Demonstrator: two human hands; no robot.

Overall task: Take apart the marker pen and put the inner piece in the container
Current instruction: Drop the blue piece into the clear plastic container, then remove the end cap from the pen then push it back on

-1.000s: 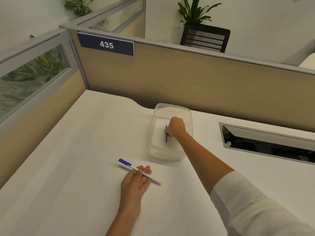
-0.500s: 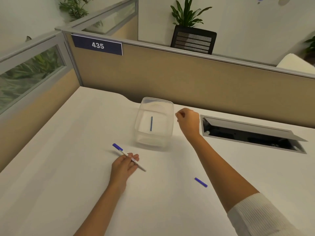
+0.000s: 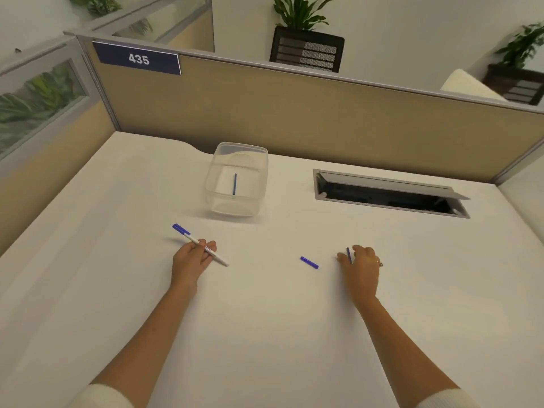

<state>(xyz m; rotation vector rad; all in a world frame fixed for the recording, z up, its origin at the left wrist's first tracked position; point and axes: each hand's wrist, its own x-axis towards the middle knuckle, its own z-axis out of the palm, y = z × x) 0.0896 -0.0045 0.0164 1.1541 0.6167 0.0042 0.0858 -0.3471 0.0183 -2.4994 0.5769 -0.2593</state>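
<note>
A clear plastic container [image 3: 215, 198] stands on the white desk near the back, with the thin blue inner piece [image 3: 234, 184] lying on its bottom. My left hand [image 3: 191, 260] grips the white marker pen [image 3: 191, 237], whose blue cap points away to the left, low on the desk in front of the container. A short blue pen piece [image 3: 309, 262] lies loose on the desk between my hands. My right hand [image 3: 362, 269] rests on the desk to the right, its fingertips closed on a thin blue piece [image 3: 349, 255].
An open cable hatch [image 3: 388, 195] is sunk into the desk right of the container. A tan partition [image 3: 294, 113] with a "435" sign [image 3: 138, 58] closes the back, and another panel closes the left side.
My right hand left the inner piece in the container, drew back toward me and closed on a thin blue piece on the desk. My left hand kept its hold on the marker.
</note>
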